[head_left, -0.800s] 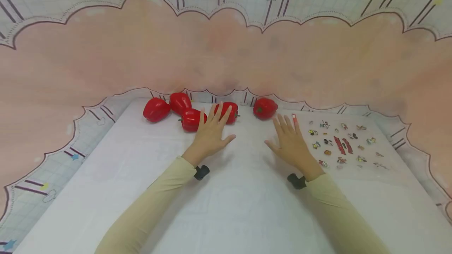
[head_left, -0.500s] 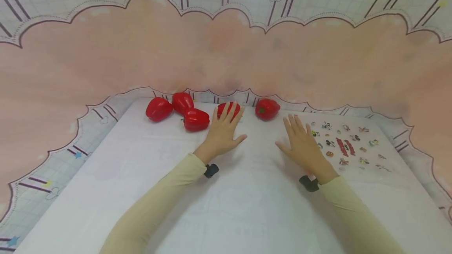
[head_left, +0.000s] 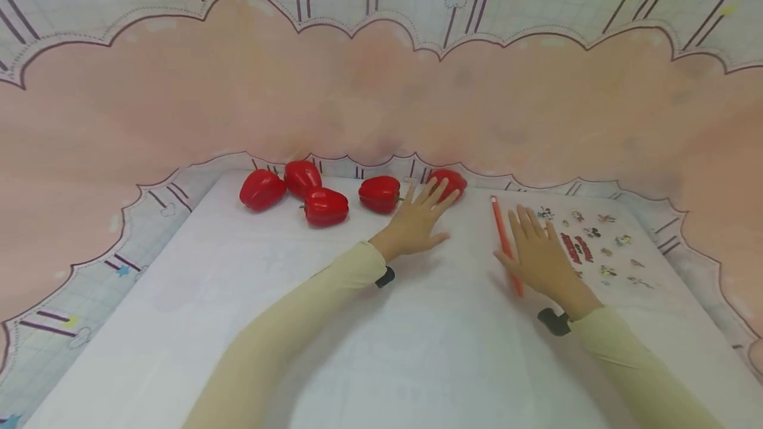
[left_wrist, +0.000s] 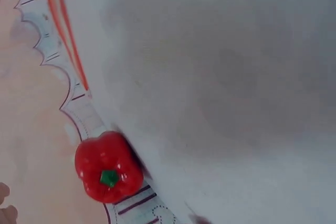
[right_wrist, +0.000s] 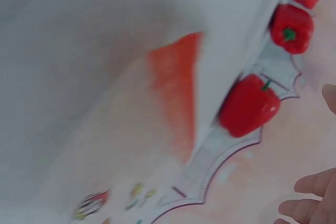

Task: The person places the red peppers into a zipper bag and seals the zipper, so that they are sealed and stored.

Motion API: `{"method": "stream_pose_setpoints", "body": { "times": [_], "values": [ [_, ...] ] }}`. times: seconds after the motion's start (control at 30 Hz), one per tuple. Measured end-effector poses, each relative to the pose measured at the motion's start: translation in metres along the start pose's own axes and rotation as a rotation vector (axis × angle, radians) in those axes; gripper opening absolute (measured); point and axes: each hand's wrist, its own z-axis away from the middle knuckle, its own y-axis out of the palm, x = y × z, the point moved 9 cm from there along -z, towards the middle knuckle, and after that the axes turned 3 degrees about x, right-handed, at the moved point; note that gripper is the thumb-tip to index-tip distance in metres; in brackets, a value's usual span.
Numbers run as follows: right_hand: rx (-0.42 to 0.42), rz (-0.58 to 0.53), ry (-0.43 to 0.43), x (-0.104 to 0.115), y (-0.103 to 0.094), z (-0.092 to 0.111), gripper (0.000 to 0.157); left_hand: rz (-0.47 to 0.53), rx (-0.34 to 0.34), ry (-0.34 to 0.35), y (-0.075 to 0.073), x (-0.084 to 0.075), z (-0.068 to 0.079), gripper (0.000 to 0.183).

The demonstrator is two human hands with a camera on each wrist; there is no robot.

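Note:
My left hand (head_left: 412, 225) is held out with fingers spread, its fingertips overlapping the rightmost red bell pepper (head_left: 450, 182) in the head view. That pepper (left_wrist: 109, 167) lies on its side, green stem showing in the left wrist view. My right hand (head_left: 541, 258), fingers straight, is over the left part of a clear plastic bag (head_left: 626, 270) printed with small cartoon figures. An orange-red strip (head_left: 501, 234) runs along the bag's left edge, partly hidden by the hand; the strip (right_wrist: 181, 93) looks blurred in the right wrist view. Neither hand grips anything.
Left of my left hand lie more red bell peppers: one alone (head_left: 379, 194) and a group of three at back left, with one pepper (head_left: 326, 206) in front. A white table (head_left: 334, 349) lies under everything. Behind it hangs a patterned cloth (head_left: 298, 98).
Both hands have moved right. The left has passed from the peppers left of it to the rightmost one; the right has shifted farther over the bag, uncovering more of the orange-red strip.

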Motion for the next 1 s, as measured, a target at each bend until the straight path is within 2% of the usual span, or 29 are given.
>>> {"method": "stream_pose_setpoints", "body": {
  "times": [0.2,0.3,0.5,0.7,0.8,1.0],
  "values": [
    [-0.008,0.043,0.003,-0.012,0.005,0.006,0.082,-0.061,0.029,0.106,0.012,-0.021,-0.029,0.079],
    [-0.012,0.069,0.004,-0.015,0.007,0.009,0.082,-0.078,0.052,0.135,0.019,-0.029,-0.042,0.077],
    [0.054,0.053,0.046,-0.022,0.021,0.007,0.082,-0.139,0.052,0.17,0.031,-0.046,-0.064,0.074],
    [0.067,0.089,0.048,-0.025,0.033,0.001,0.081,-0.26,0.095,0.177,0.044,-0.065,-0.076,0.07],
    [0.083,0.114,0.051,-0.025,0.037,0.0,0.082,-0.28,0.11,0.186,0.046,-0.076,-0.08,0.069],
    [0.062,0.159,0.047,-0.025,0.034,0.001,0.081,-0.316,0.113,0.203,0.043,-0.091,-0.087,0.068]
  ]
}}
